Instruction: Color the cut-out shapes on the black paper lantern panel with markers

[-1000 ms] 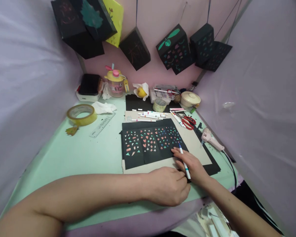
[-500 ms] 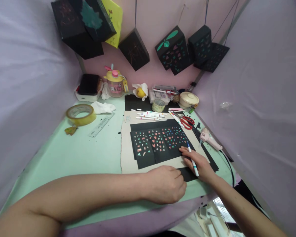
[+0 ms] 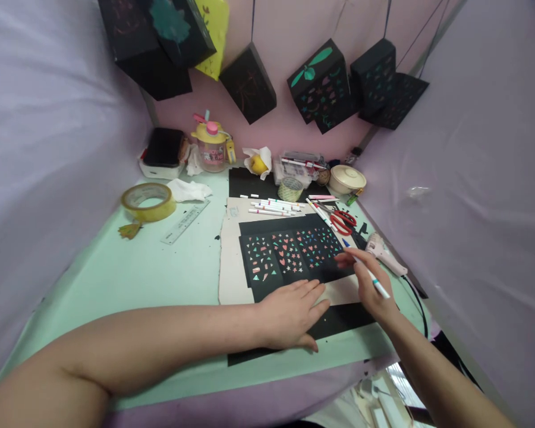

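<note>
My left hand (image 3: 294, 315) lies flat, fingers spread, over the near edge of a black sheet decorated with small coloured stars, hearts and triangles (image 3: 265, 290). Under and in front of that hand is another black paper (image 3: 348, 321), reaching the table's front edge. My right hand (image 3: 374, 291) grips a white marker (image 3: 380, 288), its blue tip pointing away from me, by the decorated sheet's right side. The tip seems to be off the paper. Beneath the decorated sheet is a beige board (image 3: 232, 273) with a torn left edge.
Several white markers (image 3: 274, 208) and red-handled scissors (image 3: 342, 222) lie beyond the sheet. A glue gun (image 3: 386, 254) is at right. Tape (image 3: 148, 202) and a ruler (image 3: 185, 223) are at left. Black boxes (image 3: 249, 83) hang above; a drink bottle (image 3: 211, 151) stands behind.
My left hand has gone from a closed fist to lying flat, with more of the front black paper showing. My right hand has lifted slightly up and right with the marker.
</note>
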`<state>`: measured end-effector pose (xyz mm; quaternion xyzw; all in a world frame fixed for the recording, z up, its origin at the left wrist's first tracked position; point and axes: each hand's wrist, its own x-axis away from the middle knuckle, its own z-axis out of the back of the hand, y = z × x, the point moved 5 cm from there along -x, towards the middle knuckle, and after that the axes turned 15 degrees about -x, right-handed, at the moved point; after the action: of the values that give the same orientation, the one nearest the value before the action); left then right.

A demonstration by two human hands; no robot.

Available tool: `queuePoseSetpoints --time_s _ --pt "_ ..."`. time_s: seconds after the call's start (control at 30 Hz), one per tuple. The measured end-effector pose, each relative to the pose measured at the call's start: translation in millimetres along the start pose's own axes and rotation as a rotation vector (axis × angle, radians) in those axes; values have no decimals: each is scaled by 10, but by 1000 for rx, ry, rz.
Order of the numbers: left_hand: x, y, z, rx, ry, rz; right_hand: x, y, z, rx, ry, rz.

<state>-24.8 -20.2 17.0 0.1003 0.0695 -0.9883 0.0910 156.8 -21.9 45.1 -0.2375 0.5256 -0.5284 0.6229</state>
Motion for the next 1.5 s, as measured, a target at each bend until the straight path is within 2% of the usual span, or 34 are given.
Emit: queuePoseSetpoints --time_s 0.07,0.23,0.3,0.4,0.57,0.73,0.93,1.23,1.5 --pt "12 -17 -29 35 -25 9 -166 -53 -72 -67 50 -15" --pt "33 -49 -45 103 -55 25 -555 101 -418 -265 -30 -244" --pt "36 -62 -46 120 -53 31 -673 162 -530 -318 -53 -281" --pt "38 -72 -56 138 -39 38 -841 220 -627 -302 -51 -281" --pt "33 -73 -75 159 -23 51 -1062 270 -711 -173 -5 -189" --pt "25 -88 -66 192 -27 77 -1059 344 -806 -85 -57 -106" --pt "33 -96 -47 209 -10 71 -986 430 -845 -96 -124 -89" --pt "36 -97 -51 211 -11 83 -966 415 -817 -75 -92 -48" --pt "24 -144 21 235 -9 93 -968 437 -831 -39 -125 -51"
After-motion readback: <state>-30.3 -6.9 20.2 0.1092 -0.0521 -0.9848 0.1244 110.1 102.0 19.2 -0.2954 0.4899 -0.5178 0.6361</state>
